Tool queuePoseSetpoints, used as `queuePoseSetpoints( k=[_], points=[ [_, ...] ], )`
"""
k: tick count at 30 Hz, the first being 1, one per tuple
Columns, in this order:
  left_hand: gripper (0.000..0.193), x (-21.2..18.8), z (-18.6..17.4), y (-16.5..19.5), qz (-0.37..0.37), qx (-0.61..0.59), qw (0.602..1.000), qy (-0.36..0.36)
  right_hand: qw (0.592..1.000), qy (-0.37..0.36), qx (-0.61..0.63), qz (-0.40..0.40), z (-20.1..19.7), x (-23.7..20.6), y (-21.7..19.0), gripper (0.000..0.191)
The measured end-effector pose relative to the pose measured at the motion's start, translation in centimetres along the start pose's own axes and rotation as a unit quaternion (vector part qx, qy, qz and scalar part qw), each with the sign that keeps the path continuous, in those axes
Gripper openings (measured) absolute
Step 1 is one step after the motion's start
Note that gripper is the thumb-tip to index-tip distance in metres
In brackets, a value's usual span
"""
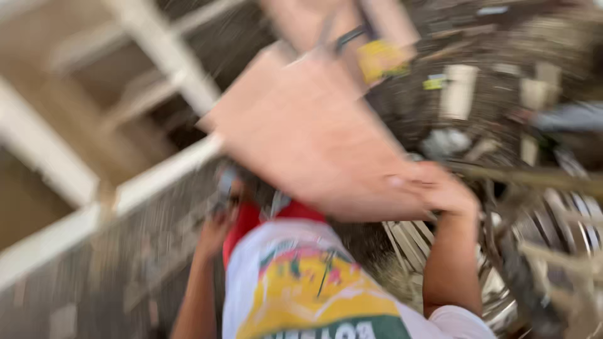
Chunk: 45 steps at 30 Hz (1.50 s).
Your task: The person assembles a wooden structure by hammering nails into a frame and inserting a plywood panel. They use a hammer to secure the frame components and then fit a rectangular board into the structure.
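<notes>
hands on a big flat board

the picture is very blurry, so a lot is hard to see. the right hand (440, 188) holds the near edge of a big flat pinkish-brown board (308, 132). its fingers (408, 183) are curled tight on that edge. the board is up in the air and tilted, in front of the person's chest, above a messy pile of sticks and scraps (502, 107).

the left hand (217, 229) is lower down, near the board's left corner. it seems closed around something small and dark, but i cannot tell what it is, or how the fingers sit on it.

the person wears a white shirt with a yellow, red and green picture (308, 295). on the left are white wooden frame bars (157, 56) over a brown floor. a yellow tag (380, 59) shows past the top of the board. round metal wires (553, 226) lie on the right.

the board is lifted and not set down anywhere. it looks like the work is in the middle: the board is in hand, but it has no resting place.
</notes>
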<state>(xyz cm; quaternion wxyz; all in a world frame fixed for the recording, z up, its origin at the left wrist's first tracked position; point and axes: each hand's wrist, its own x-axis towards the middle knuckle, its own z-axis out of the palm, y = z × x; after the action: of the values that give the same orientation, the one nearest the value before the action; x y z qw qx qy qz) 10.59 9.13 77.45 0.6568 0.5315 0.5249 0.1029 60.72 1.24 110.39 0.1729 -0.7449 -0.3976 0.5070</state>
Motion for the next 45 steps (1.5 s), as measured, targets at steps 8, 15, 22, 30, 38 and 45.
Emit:
queuePoseSetpoints(
  k=[8,15,22,30,38,45],
  points=[
    [0.043,-10.7,4.9,-3.8,-0.126,-0.01,0.989,0.078,0.986,0.043,0.12,0.111,4.1,-2.9,11.6,0.025],
    [0.042,-8.2,9.5,-5.0,-0.145,0.001,0.989,0.039,0.989,-0.053,-0.14,0.015,11.7,2.1,13.4,0.039],
    [0.047,-6.3,13.9,-9.1,-0.21,-0.158,0.963,-0.059,0.979,-0.188,-0.069,-0.026,21.8,12.0,9.5,0.039],
    [0.052,-7.4,15.5,-13.7,-0.239,-0.276,0.93,0.038,0.963,-0.249,-0.02,-0.097,25.7,17.5,12.0,0.034],
    [0.049,-8.6,15.3,-16.3,-0.309,-0.342,0.886,0.049,0.957,-0.289,0.027,0.005,24.6,17.2,11.8,0.042],
    [0.052,-10.8,16.1,-15.1,-0.301,-0.348,0.886,0.061,0.962,-0.27,-0.019,0.028,24.7,18.1,11.7,0.046]
  ],
)
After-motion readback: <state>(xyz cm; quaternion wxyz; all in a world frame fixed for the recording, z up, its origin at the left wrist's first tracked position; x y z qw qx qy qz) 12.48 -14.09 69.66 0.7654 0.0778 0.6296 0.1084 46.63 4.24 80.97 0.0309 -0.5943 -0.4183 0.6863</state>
